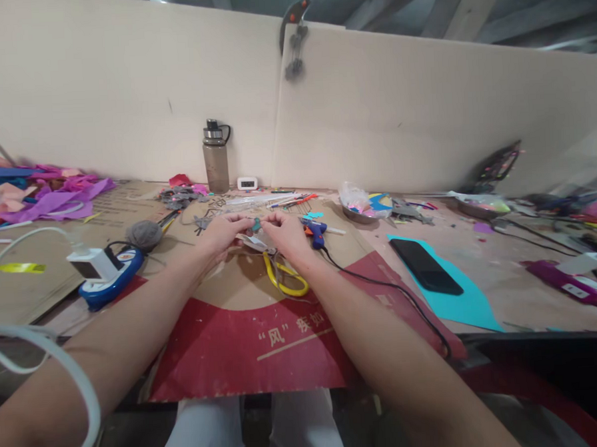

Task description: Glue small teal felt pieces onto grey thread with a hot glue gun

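Note:
Both of my hands meet over the cardboard in the middle of the table. My left hand (227, 231) pinches a small teal piece (256, 224), perhaps paper or felt, between thumb and fingers. From the other side, the closed fingertips of my right hand (285, 232) are at the same piece; its exact shape is too small to make out. Just below lie scissors with yellow handles (288, 284), their blades partly under my hands, with a thin grey strand around them. To the right of my right hand rests a blue glue gun (316, 232) with a black cord.
A grey yarn ball (144, 235) and a blue power strip (112, 278) are at left, near coloured paper scraps (41, 193). A bottle (216, 158) and small clock (247, 183) stand behind. At right lie a phone (425, 265), turquoise sheet (475, 304) and bowl (361, 213).

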A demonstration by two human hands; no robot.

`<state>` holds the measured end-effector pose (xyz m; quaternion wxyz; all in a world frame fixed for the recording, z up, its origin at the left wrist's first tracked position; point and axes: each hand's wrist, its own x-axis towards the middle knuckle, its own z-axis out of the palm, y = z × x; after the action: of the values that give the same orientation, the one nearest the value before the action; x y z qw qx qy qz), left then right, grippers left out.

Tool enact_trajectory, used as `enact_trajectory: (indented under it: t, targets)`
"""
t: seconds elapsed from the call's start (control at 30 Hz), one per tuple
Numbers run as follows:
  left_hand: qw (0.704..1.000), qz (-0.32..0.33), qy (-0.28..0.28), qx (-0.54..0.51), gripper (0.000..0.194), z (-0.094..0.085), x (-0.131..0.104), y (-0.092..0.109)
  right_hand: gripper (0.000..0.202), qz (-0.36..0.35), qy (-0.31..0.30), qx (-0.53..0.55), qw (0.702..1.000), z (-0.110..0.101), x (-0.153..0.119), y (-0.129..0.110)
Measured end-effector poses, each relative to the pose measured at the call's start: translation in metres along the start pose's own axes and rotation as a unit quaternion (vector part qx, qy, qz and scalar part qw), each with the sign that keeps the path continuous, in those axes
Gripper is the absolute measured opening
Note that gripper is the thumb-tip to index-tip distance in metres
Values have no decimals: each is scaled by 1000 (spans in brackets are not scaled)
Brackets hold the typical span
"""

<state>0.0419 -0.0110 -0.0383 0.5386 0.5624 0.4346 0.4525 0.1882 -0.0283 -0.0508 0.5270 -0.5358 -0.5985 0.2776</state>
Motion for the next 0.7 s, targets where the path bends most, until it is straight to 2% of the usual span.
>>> enact_trajectory:
  t: [0.13,0.23,0.4,0.53,0.7]
  targets:
    - [999,12,43,-27,18,-6,5,0,20,-13,-24,-16,999,2,-1,2]
    - [994,18,74,-84,16,-15,9,4,17,-58,-48,-60,995,2,-3,2]
    - [971,23,169,-171,11,-38,15,14,21,-72,-122,-74,987,4,-10,-4]
    - [941,16,179,-286,6,-54,20,23,19,-52,-151,-47,986,5,-16,-11]
    - [904,-12,147,-402,10,-64,19,32,18,13,-165,32,986,-8,-21,-15]
